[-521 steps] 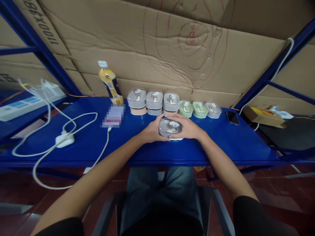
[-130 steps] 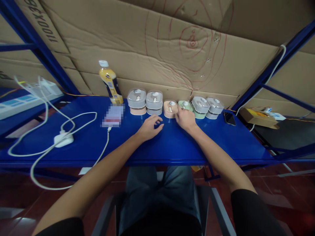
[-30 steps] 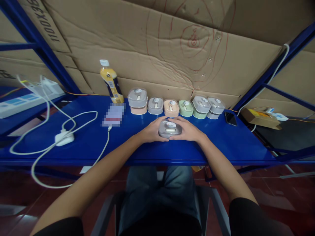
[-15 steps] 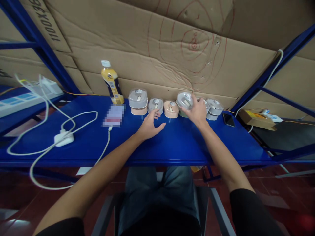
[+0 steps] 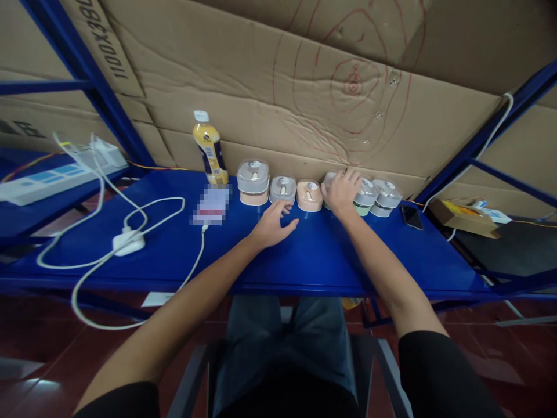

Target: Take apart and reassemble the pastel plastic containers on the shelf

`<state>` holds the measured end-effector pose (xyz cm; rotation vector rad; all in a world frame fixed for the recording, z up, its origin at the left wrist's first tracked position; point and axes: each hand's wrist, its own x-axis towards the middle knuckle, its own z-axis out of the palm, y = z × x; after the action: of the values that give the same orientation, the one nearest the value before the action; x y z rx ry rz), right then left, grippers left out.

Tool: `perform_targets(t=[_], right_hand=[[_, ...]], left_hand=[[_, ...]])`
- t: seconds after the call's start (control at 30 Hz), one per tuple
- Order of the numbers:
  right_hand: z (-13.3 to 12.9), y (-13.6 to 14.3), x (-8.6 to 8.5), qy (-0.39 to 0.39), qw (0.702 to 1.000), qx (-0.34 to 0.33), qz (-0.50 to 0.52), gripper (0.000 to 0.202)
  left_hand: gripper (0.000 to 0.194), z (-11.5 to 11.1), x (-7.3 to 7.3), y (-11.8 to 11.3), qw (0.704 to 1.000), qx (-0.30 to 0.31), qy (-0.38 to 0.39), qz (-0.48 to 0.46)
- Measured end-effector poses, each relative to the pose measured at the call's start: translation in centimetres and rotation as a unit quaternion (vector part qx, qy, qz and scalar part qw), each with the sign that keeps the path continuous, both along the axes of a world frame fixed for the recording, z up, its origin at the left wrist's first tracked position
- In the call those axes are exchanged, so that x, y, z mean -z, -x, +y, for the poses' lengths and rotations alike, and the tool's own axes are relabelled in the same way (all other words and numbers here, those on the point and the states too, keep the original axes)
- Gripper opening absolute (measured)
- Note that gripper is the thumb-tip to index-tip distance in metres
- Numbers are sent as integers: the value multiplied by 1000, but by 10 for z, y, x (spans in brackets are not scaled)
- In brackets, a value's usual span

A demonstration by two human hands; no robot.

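Small lidded boxes stand in a row along the cardboard wall. At the left end a grey box [image 5: 253, 175] sits on a pink one [image 5: 254, 198]. Beside them are a single grey box [image 5: 282, 190] and a single pink box [image 5: 310, 196]. My left hand [image 5: 273, 225] is in front of the single grey box, thumb apart from the fingers, holding nothing. My right hand [image 5: 343, 191] rests over a grey-topped box [image 5: 329, 179] and mostly hides it. To its right stand a grey-over-green stack [image 5: 366, 194] and a grey stack [image 5: 386, 196].
A yellow bottle [image 5: 210, 150] and a blurred-out flat item [image 5: 212, 204] with a cable are at the left. Further left lie a white charger [image 5: 128, 242], looped cables and a power strip [image 5: 65, 174]. A phone [image 5: 411, 217] lies right of the boxes.
The view has shifted slightly. My right hand has moved from the tilted grey box's side to over its top, and that box now sits lower in the row. My left hand stays nearly still.
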<state>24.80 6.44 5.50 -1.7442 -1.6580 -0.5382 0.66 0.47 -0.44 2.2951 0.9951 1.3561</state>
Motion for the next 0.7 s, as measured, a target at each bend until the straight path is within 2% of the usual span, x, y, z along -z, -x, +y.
perform_targets(t=[0.1,0.17,0.23,0.37,0.47,0.6,0.7], right_hand=[[-11,29,-5,55,989,-112,-84,62],[-14,51,-4,111,964,-193,-144,67],[-15,73,1,161,942,-232,-182,77],[-17,97,17,225,929,-225,-187,80],[-32,95,25,207,931,-239,-180,75],[-71,79,24,148,936,-294,-125,58],[-96,70,17,142,952,-264,-54,55]], left_hand=[[7,-3,-7,0,998,-39,-42,-38],[10,-6,-12,0,992,-86,-66,-62],[15,-8,-16,1,987,-118,-81,-73],[16,-10,-18,3,986,-118,-90,-73],[6,-8,-16,4,986,-123,-76,-82],[24,-4,-13,7,982,-130,-60,-120],[33,-2,-12,8,984,-117,-59,-122]])
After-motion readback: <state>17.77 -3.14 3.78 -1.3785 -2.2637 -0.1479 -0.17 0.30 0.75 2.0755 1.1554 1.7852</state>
